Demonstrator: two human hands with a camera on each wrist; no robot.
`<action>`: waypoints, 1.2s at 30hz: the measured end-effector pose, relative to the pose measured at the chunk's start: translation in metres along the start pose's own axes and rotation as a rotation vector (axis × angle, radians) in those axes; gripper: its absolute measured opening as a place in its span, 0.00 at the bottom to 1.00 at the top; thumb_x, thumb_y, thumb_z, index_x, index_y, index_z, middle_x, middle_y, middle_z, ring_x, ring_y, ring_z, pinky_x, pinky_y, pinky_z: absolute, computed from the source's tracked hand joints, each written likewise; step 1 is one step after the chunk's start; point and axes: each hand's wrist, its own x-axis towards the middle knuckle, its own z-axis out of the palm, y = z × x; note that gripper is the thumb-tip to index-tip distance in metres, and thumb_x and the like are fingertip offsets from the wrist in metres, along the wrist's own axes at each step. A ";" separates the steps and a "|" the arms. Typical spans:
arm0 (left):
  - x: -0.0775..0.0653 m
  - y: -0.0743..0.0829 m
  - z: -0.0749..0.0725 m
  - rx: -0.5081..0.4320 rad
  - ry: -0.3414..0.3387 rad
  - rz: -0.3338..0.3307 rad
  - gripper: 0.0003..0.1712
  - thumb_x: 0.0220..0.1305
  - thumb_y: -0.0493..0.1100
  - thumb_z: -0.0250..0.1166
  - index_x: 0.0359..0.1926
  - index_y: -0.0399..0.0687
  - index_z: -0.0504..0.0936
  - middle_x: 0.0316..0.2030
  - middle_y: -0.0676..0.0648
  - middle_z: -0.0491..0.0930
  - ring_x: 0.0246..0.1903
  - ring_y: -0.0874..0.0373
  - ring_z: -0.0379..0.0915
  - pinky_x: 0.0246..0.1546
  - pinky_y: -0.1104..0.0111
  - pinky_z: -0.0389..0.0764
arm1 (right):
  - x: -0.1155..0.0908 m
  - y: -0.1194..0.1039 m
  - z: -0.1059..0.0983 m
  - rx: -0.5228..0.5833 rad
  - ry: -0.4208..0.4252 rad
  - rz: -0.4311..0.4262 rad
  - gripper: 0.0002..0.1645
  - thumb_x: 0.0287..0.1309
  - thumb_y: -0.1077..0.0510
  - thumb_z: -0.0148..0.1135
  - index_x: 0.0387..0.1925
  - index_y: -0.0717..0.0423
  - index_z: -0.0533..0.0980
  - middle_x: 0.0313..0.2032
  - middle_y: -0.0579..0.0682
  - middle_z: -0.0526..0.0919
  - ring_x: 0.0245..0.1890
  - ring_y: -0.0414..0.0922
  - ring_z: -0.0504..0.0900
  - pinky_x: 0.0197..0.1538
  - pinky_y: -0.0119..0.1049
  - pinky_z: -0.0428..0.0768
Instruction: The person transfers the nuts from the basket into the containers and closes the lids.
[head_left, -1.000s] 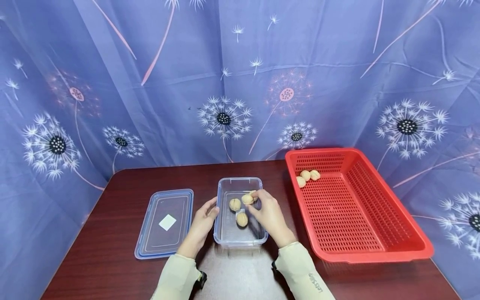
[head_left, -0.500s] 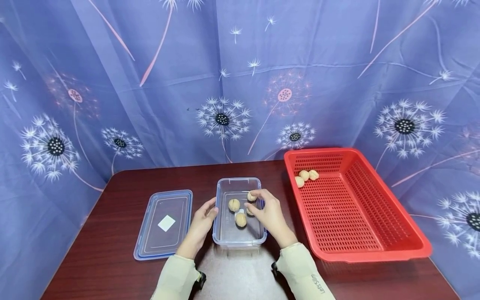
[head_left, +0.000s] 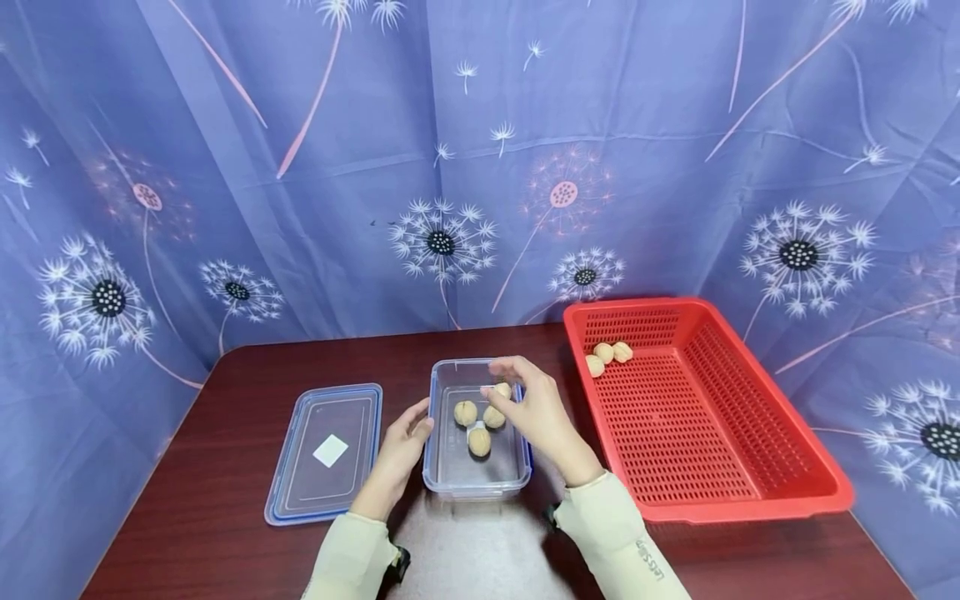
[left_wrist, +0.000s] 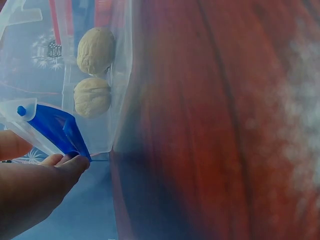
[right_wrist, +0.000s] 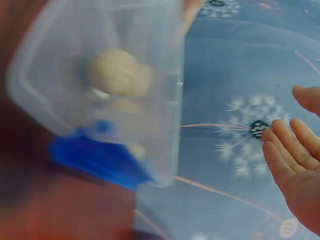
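A clear plastic food container (head_left: 477, 482) with blue side latches stands on the table, holding several walnuts (head_left: 465, 413) on its floor. At its left side my left hand (head_left: 397, 457) grips the wall; in the left wrist view its fingertips are at the blue latch (left_wrist: 57, 127). My right hand (head_left: 543, 417) is over the container's right side, thumb and fingers spread, with nothing between them. It partly covers the far-right walnut (head_left: 503, 390) in the head view. In the right wrist view that hand's fingers (right_wrist: 285, 145) are extended, and the container is blurred.
A red perforated basket (head_left: 735, 507) stands on the right, with three walnuts (head_left: 603, 353) in its far-left corner. The container's lid (head_left: 324, 492), blue-edged with a white label, lies left on the dark wooden table (head_left: 217, 433). A blue dandelion-print curtain (head_left: 337, 208) hangs behind.
My right hand has released a walnut, which now rests with the others in the container, and its fingers have opened and lifted. My left hand stays at the container's side.
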 end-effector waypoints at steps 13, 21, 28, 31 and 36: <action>-0.001 0.000 -0.001 -0.007 0.012 0.009 0.26 0.72 0.33 0.49 0.68 0.29 0.61 0.65 0.29 0.63 0.66 0.40 0.58 0.68 0.50 0.58 | 0.056 -0.032 -0.053 -0.008 0.023 -0.082 0.19 0.55 0.63 0.68 0.49 0.62 0.77 0.45 0.57 0.83 0.48 0.50 0.82 0.57 0.39 0.77; -0.001 0.000 0.000 -0.018 0.001 0.005 0.26 0.72 0.32 0.49 0.68 0.29 0.60 0.65 0.28 0.63 0.66 0.40 0.57 0.68 0.50 0.58 | 0.075 -0.021 -0.096 -0.100 0.057 -0.057 0.17 0.56 0.61 0.68 0.48 0.60 0.78 0.45 0.56 0.84 0.47 0.50 0.82 0.55 0.42 0.79; 0.000 0.000 0.000 -0.020 -0.006 0.011 0.26 0.72 0.32 0.48 0.68 0.29 0.61 0.65 0.28 0.63 0.67 0.40 0.57 0.68 0.50 0.58 | 0.081 0.016 -0.128 -0.142 0.065 0.023 0.18 0.58 0.58 0.66 0.49 0.63 0.78 0.45 0.59 0.84 0.45 0.50 0.83 0.51 0.41 0.80; -0.001 0.000 0.000 -0.020 -0.006 0.008 0.26 0.72 0.33 0.48 0.68 0.29 0.60 0.65 0.28 0.62 0.67 0.40 0.57 0.68 0.50 0.57 | 0.081 0.030 -0.138 -0.162 0.062 0.059 0.18 0.60 0.57 0.65 0.49 0.63 0.77 0.45 0.58 0.84 0.44 0.51 0.83 0.50 0.37 0.81; -0.002 0.001 0.000 -0.018 -0.004 0.009 0.26 0.72 0.33 0.48 0.68 0.29 0.60 0.66 0.29 0.62 0.67 0.40 0.57 0.68 0.49 0.57 | 0.081 0.050 -0.151 -0.171 0.050 0.109 0.18 0.62 0.57 0.63 0.50 0.63 0.76 0.46 0.59 0.83 0.47 0.53 0.82 0.52 0.35 0.80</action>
